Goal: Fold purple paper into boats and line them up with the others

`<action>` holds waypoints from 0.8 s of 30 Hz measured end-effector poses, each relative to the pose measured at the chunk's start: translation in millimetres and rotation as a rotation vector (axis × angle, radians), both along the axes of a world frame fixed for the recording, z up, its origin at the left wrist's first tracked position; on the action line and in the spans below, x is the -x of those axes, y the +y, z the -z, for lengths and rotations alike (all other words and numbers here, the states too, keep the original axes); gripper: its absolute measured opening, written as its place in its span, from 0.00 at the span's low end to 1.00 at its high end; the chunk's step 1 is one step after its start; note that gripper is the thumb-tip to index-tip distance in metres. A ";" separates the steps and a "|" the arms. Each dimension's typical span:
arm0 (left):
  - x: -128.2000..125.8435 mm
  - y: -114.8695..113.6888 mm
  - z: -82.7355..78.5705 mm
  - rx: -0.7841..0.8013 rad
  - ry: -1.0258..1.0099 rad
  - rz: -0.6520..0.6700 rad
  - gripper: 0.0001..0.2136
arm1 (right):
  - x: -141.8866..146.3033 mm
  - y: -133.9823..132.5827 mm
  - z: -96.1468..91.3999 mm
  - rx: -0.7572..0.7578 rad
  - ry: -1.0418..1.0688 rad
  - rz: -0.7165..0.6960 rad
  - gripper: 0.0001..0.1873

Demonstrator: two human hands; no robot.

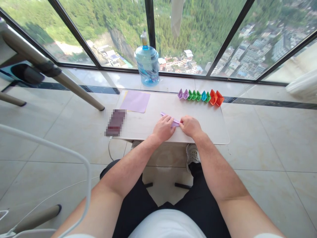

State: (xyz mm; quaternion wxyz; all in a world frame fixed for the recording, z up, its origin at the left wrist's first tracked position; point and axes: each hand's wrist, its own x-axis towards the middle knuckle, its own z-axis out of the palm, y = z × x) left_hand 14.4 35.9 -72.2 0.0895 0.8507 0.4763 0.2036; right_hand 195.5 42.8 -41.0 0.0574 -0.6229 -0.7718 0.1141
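A folded piece of purple paper [176, 123] lies on the low white table, near its front edge. My left hand [164, 128] rests over its left part with the fingers pressed down on it. At its right end, my right hand [190, 126] pinches the paper between thumb and curled fingers. One narrow folded end sticks out up and left past my left fingers. The rest of the folds are hidden under the hands.
Folded paper boats [198, 96] in purple, green, blue and orange stand in a row at the back right. Flat purple sheets [136, 101] lie at the back left, near a blurred-out phone-like object [116, 122] with a cable. Behind the table stands a blue water jug [148, 66].
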 end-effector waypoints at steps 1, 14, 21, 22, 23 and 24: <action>-0.4 -0.2 0.0 -0.005 -0.008 -0.005 0.18 | 0.3 -0.2 -1.0 -0.008 0.016 0.015 0.09; -4.1 8.3 -22.1 0.069 -0.528 -0.254 0.09 | 10.3 1.4 -15.9 0.078 1.190 0.049 0.30; -1.9 25.0 -29.3 0.658 -1.689 -0.437 0.17 | 12.7 6.9 -10.9 0.128 1.205 0.201 0.29; -1.2 24.9 -28.9 0.706 -1.737 -0.425 0.18 | 13.7 6.7 -10.1 0.173 1.221 0.213 0.25; -0.3 24.5 -28.6 0.745 -1.753 -0.416 0.19 | 14.5 6.5 -9.8 0.206 1.230 0.226 0.21; 0.6 24.0 -28.6 0.770 -1.753 -0.413 0.19 | 14.9 6.2 -10.1 0.224 1.233 0.243 0.18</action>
